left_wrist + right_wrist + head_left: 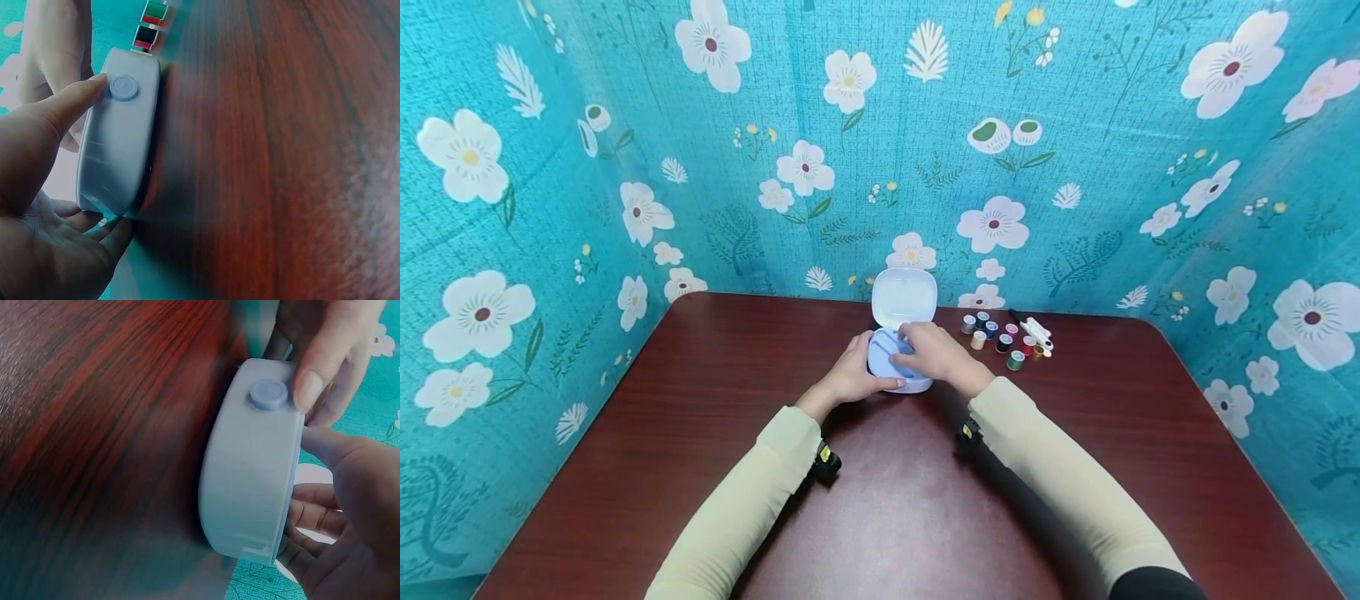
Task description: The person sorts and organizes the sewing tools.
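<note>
A small white plastic box (122, 144) sits on the table with its white lid (905, 296) raised at the back. On its front is a round, light blue button (269, 395). A pale blue inner tray (880, 354) shows inside. My left hand (852, 372) grips the box from the left, thumb along the front near the button and fingers round the side. From the right, my right hand (936, 354) reaches over the box, its thumb and curled fingers pinching the tray; some fingertips are hidden behind the rim in the right wrist view.
Right of the box stand several thread spools, among them a green spool (1016, 360) and a cream spool (978, 340). Beside them lies a white-handled tool (1036, 330) with a dark end. The brown table (865, 500) meets a flowered turquoise cloth (880, 167) at the back.
</note>
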`<action>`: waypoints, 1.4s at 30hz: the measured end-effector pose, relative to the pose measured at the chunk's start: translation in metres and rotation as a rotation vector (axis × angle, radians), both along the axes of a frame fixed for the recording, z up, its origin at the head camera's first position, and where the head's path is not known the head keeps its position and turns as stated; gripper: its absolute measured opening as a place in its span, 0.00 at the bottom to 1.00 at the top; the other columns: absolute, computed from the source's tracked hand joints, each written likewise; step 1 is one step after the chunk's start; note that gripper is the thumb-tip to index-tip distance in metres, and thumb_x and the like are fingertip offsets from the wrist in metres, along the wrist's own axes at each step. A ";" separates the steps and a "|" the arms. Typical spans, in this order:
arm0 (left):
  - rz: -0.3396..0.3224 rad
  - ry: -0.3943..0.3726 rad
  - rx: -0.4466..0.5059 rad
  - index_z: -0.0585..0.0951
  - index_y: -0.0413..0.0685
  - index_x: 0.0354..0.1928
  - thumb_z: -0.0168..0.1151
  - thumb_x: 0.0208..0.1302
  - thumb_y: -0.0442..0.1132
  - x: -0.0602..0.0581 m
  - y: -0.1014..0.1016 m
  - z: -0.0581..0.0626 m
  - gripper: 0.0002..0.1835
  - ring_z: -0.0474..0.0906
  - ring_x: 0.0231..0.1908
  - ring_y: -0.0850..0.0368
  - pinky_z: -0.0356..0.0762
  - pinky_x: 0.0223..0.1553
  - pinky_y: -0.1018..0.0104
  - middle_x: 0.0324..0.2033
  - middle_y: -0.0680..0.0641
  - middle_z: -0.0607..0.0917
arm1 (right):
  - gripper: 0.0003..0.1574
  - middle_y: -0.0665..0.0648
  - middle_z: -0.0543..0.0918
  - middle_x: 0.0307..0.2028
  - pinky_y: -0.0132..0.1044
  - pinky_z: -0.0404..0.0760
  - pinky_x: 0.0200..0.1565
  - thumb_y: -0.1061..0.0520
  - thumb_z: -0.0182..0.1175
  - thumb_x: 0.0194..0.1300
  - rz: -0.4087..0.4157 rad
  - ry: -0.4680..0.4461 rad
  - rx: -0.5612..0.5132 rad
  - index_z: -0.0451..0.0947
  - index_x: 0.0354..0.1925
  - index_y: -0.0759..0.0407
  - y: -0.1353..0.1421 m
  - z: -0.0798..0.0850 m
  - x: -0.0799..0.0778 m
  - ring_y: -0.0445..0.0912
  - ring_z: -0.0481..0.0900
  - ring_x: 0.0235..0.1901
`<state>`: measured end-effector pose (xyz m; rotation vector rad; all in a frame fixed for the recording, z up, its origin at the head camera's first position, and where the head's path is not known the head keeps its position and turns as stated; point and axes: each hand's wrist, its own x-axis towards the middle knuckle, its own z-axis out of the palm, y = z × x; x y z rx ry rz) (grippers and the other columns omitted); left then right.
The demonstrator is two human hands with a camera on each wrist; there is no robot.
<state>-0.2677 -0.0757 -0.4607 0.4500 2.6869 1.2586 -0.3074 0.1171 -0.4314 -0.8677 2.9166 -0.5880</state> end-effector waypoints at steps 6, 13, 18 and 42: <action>0.007 0.005 -0.006 0.56 0.39 0.77 0.79 0.56 0.53 -0.001 0.000 -0.001 0.56 0.66 0.64 0.45 0.67 0.68 0.50 0.67 0.39 0.67 | 0.30 0.57 0.85 0.39 0.43 0.83 0.44 0.44 0.65 0.71 0.023 0.075 0.123 0.79 0.59 0.64 -0.003 -0.001 0.000 0.49 0.81 0.36; -0.001 0.013 0.010 0.57 0.39 0.76 0.79 0.55 0.52 0.000 0.000 -0.001 0.55 0.66 0.64 0.46 0.68 0.67 0.50 0.66 0.39 0.68 | 0.27 0.53 0.82 0.31 0.40 0.78 0.35 0.42 0.66 0.69 0.026 0.112 0.125 0.82 0.53 0.61 -0.001 -0.006 -0.007 0.47 0.78 0.30; -0.007 0.012 0.014 0.57 0.40 0.76 0.79 0.55 0.54 0.000 -0.001 -0.004 0.56 0.67 0.63 0.46 0.68 0.67 0.50 0.66 0.40 0.68 | 0.27 0.52 0.83 0.30 0.38 0.78 0.32 0.43 0.68 0.67 0.039 0.109 0.088 0.82 0.53 0.62 0.001 -0.008 -0.009 0.46 0.77 0.28; -0.005 0.007 0.032 0.56 0.41 0.77 0.79 0.54 0.53 -0.001 -0.002 -0.004 0.56 0.66 0.63 0.47 0.67 0.67 0.51 0.66 0.40 0.68 | 0.26 0.48 0.75 0.19 0.39 0.73 0.27 0.43 0.69 0.63 0.046 0.164 0.060 0.84 0.49 0.61 0.003 -0.001 -0.013 0.45 0.73 0.23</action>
